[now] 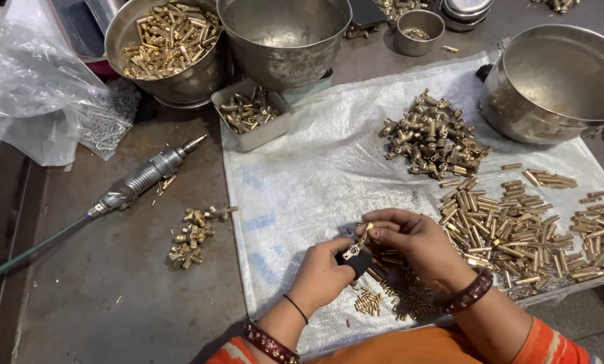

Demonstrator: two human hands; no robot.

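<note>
My left hand [322,273] grips a small dark block-shaped tool [360,260] over a white plastic sheet [302,182]. My right hand [410,243] pinches a small brass fitting [362,237] and holds it against the top of that tool. Both hands meet at the sheet's near edge. Several short brass pins [368,302] lie just below the hands. To the right is a spread of brass tubes [511,229], and beyond it a heap of brass fittings [435,138].
A pneumatic screwdriver [147,176] with a green hose lies on the grey table at left, near a small pile of brass parts [192,234]. Steel bowls [285,40] [558,81] [170,47], a small metal tray [251,114] and a clear plastic bag [32,87] stand at the back.
</note>
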